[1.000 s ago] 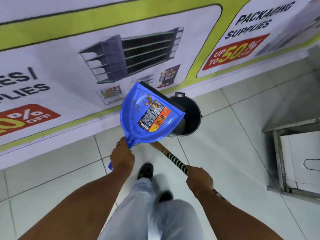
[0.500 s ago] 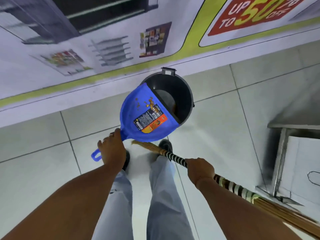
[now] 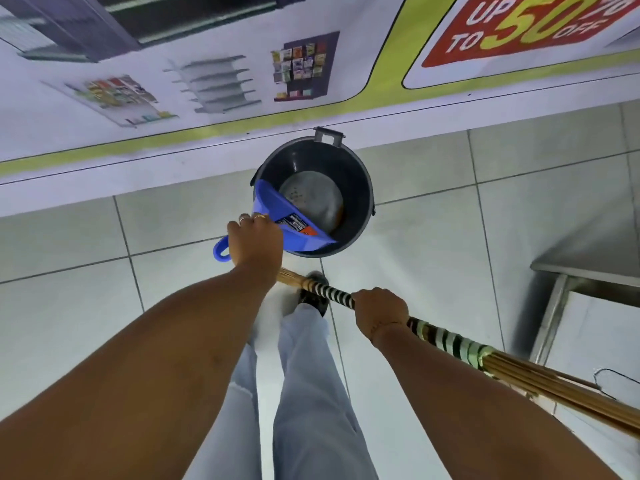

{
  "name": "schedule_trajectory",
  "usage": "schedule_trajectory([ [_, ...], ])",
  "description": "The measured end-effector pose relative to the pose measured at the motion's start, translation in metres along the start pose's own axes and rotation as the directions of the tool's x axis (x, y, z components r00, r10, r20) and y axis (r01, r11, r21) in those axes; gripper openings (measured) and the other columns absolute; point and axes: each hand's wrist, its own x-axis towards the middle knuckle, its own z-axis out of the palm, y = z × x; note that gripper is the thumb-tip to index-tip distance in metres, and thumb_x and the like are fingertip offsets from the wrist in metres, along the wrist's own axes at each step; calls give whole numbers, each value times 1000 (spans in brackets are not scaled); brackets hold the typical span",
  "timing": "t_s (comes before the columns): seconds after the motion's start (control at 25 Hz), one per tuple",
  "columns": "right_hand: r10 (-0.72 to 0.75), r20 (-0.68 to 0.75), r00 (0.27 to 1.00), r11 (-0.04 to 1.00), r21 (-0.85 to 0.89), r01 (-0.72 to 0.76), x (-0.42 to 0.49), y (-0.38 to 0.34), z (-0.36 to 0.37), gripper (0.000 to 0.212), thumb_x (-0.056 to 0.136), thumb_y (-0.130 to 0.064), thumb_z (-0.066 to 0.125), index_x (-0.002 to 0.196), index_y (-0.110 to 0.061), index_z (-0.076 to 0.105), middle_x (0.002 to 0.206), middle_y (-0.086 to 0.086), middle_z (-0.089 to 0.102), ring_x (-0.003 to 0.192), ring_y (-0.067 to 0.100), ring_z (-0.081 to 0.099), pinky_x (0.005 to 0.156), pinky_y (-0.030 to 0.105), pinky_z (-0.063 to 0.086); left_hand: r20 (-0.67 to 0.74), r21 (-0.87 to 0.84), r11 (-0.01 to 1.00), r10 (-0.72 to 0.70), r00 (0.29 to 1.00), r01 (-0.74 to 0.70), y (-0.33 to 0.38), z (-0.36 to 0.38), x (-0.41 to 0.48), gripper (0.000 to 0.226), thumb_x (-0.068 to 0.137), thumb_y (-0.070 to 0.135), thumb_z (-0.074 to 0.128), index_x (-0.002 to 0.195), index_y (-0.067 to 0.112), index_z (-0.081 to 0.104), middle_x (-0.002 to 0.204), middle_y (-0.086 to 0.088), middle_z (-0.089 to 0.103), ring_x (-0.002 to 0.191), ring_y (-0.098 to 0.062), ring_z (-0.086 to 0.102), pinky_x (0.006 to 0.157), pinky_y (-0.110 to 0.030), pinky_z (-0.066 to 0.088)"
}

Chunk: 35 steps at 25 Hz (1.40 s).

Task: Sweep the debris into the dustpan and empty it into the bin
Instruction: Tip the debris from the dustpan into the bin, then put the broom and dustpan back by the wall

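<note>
Over bin (image 3: pixel 360 174), left grip (image 3: pixel 256 242) clamps dustpan (image 3: pixel 266 202), right grip (image 3: pixel 379 311) broom (image 3: pixel 450 341)

Bright even indoor light; soft shadows on floor tiles (image 3: pixel 433 271); wide-angle bending at edges; slight motion blur.

Both arms extended forward (2 bare forearms), left hand (image 3: pixel 256 242) and right hand (image 3: pixel 379 313) clenched.

A blue dustpan (image 3: pixel 268 206), labelled inside, is tipping steeply over the near-left rim of a round black bin (image 3: pixel 360 188) at frame centre; the striped-handled broom (image 3: pixel 450 341) is angling toward the lower right.
</note>
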Motion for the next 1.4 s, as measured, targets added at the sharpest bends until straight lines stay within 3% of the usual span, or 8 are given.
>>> schedule_trajectory([
  [0.28,-18,11,1000,1000,1,18,-1,0,-7,33,94,-12,42,122,-17,59,116,7,64,109,27,61,85,34,49,-3,46,999,-21,1000,21,13,-11,-3,28,87,11,53,114,3,53,107,-13,61,101,-28,54,84,-36,44],
  [0.56,-43,42,998,998,39,41,-7,-4,1,36,96,-18,41,131,-20,47,115,9,64,107,30,60,79,34,47,-54,-294,945,-164,985,141,-2,13,-15,38,87,4,47,125,2,42,114,-17,58,103,-36,54,87,-42,42],
  [0.72,-58,32,998,995,87,56,-15,-26,4,35,94,-18,44,129,-17,48,111,9,66,103,30,62,72,32,42,-43,-535,825,-240,970,180,-20,30,-26,48,81,-3,48,128,1,41,121,-23,52,108,-41,48,91,-49,38],
  [0.84,-71,42,997,992,103,67,-17,-66,2,34,91,-12,49,124,-8,53,119,12,61,109,31,60,84,35,49,42,-632,727,-316,948,271,-53,43,-36,48,77,-6,48,124,3,43,123,-21,47,109,-40,45,88,-49,39],
  [1.04,-95,44,995,995,48,93,-26,-157,-4,36,93,-15,43,128,-12,51,128,8,57,115,32,57,92,39,48,202,-772,430,-533,822,469,-159,87,-68,51,73,-9,51,122,3,42,122,-21,41,111,-39,42,86,-51,42],
  [1.24,-330,114,937,944,60,325,-17,-277,-27,51,84,-17,55,134,-21,44,125,10,58,116,33,56,92,36,45,289,-821,205,-657,696,534,-271,127,-102,47,71,-7,54,116,2,47,121,-21,43,109,-40,44,87,-50,41],
  [1.32,-312,210,927,950,39,311,-16,-308,-32,63,81,-18,60,140,-23,38,127,11,58,115,32,57,91,34,46,307,-839,139,-677,669,526,-311,137,-109,46,71,-7,55,115,2,47,120,-21,44,108,-40,45,88,-51,41],
  [1.4,-244,204,948,960,-85,266,-20,-324,-27,47,85,-19,57,131,-14,47,125,12,60,114,29,58,90,32,46,315,-843,116,-686,656,526,-344,145,-111,45,72,-6,55,115,2,48,119,-21,45,107,-40,46,87,-51,41],
])
